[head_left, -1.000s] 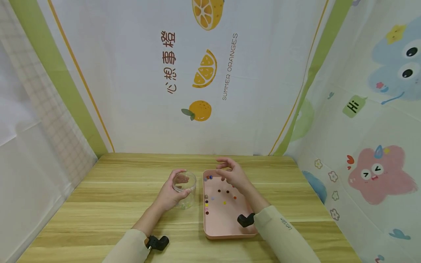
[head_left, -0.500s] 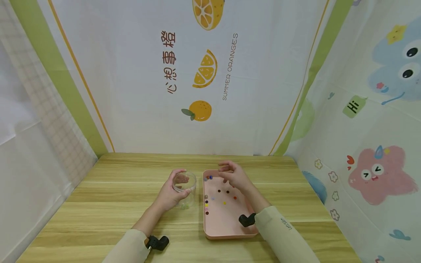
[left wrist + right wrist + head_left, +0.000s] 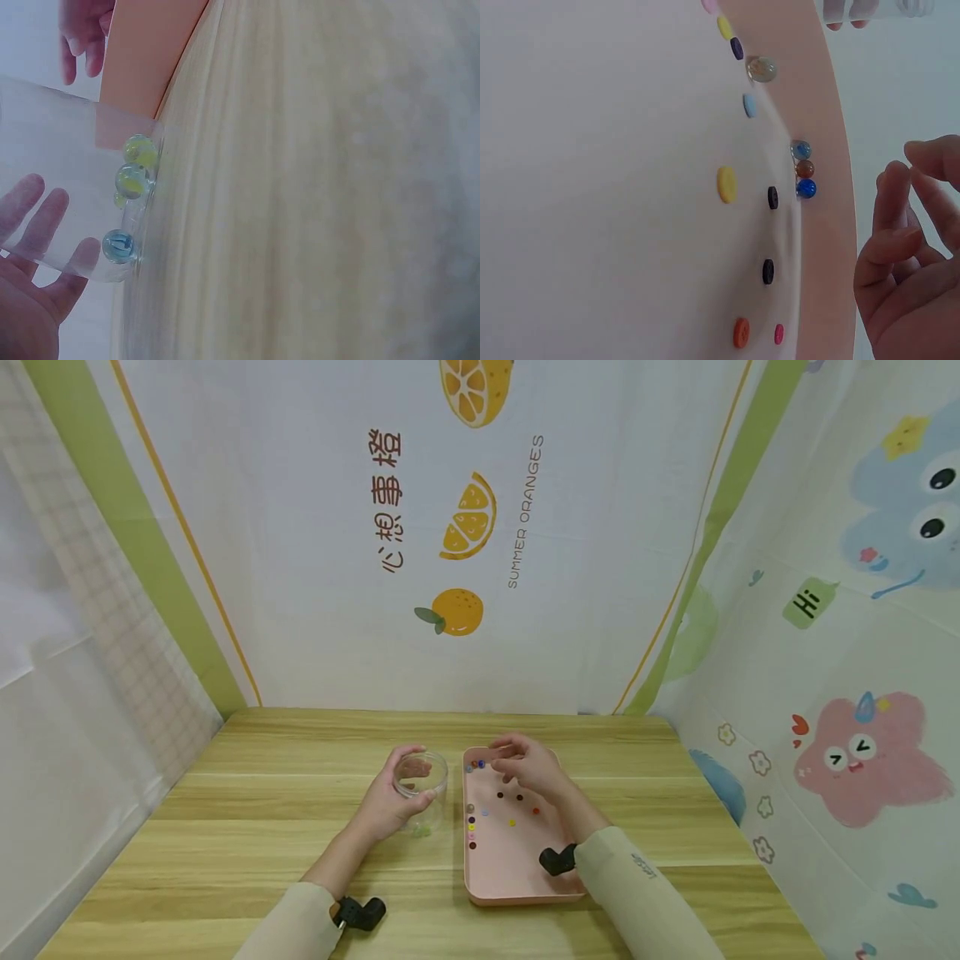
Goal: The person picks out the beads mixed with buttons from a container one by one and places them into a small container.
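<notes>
My left hand (image 3: 390, 802) grips a clear plastic jar (image 3: 432, 814), thumb on the near side of its open rim. Several glass marbles (image 3: 133, 181), greenish-yellow and blue, lie at the jar's bottom in the left wrist view. Over the far part of a pink tray (image 3: 517, 868) hovers my right hand (image 3: 534, 770), fingers loosely bent, nothing seen between thumb and forefinger in the right wrist view. Below it, a blue marble (image 3: 806, 188), a brown marble (image 3: 805, 169) and a pale blue marble (image 3: 801, 150) sit against the tray wall. A clear marble (image 3: 762, 69) rests farther along that wall.
Small buttons are scattered over the tray floor, among them a yellow button (image 3: 726, 184), an orange button (image 3: 741, 332) and a black button (image 3: 768, 271). More buttons line the tray's left wall. Everything stands on a wooden table (image 3: 300, 802) before a printed curtain (image 3: 322, 635).
My right hand has come down a little and nearer over the tray's far end, with its fingers more bent. The left hand and the jar have stayed in place.
</notes>
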The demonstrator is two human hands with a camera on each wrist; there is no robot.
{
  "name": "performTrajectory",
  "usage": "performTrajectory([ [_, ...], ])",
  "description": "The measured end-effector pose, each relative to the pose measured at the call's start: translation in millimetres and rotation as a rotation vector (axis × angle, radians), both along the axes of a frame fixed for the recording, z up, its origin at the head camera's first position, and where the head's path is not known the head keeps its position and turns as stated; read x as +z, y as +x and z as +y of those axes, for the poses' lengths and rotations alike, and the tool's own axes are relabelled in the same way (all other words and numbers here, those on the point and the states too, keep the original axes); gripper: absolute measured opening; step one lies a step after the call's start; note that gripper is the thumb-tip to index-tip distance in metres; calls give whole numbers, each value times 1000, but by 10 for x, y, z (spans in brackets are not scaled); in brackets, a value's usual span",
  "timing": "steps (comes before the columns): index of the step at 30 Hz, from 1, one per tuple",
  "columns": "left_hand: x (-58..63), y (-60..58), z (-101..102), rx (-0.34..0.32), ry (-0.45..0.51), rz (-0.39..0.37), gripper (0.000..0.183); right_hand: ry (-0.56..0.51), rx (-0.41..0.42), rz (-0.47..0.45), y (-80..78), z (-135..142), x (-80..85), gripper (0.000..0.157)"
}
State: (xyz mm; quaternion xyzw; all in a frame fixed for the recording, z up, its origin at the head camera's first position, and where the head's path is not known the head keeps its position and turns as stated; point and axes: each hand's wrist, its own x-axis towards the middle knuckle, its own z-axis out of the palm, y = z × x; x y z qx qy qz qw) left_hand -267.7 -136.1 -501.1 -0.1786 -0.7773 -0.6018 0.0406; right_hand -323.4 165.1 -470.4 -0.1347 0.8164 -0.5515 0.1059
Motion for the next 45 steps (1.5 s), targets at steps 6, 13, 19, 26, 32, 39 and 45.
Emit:
performTrajectory([
  [6,5,-1,9,-5,-1,-10,78,30,83,-19,30,-52,-21,41],
  [13,1,-8,7,0,-1,2,77,71,195,-49,68,-78,-8,42],
  [19,-9,-11,3,-1,6,3,78,122,246,-40,87,-91,-35,41],
  [26,-10,-6,5,7,8,-10,76,157,291,-56,77,-136,-102,39],
  [32,-4,-10,6,4,8,-14,77,203,290,-71,73,-185,-131,31],
  [39,-11,-14,7,-4,11,-2,77,239,261,-71,81,-218,-187,26],
  [45,-13,-10,2,-11,7,15,78,275,253,-44,99,-251,-229,19],
])
